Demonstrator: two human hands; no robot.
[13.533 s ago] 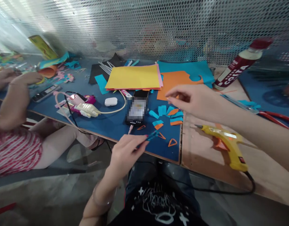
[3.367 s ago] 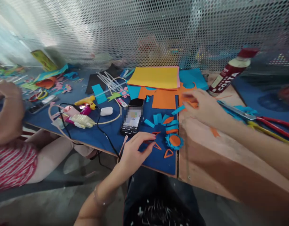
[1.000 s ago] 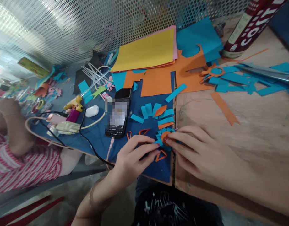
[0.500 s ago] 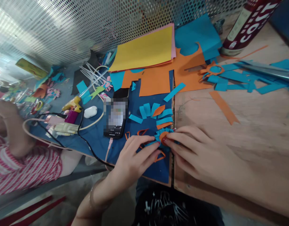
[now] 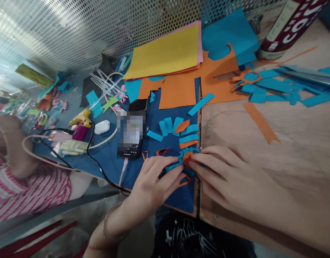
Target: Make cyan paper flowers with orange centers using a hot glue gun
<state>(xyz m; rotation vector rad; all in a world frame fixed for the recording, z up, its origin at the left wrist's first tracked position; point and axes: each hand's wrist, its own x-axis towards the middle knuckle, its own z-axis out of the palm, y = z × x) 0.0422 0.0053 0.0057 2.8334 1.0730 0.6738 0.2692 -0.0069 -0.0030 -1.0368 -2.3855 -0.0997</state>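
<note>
A small blue fringed paper piece with an orange round centre lies at the table's front, between my hands. The fingers of my left hand hold its left side. My right hand has its fingertips pressed on the orange centre and the right edge. Just behind it are curved blue paper strips and an orange petal shape. Orange paper loops lie around my left fingers, partly covered by them.
A phone with a cable lies left of the strips. Behind are yellow sheets and cut orange paper. Scissors rest on blue scraps at right, near a dark red can. Another person's arm is at far left.
The view has shifted slightly. Both hands stay at the blue and orange piece, with only small finger movements.
</note>
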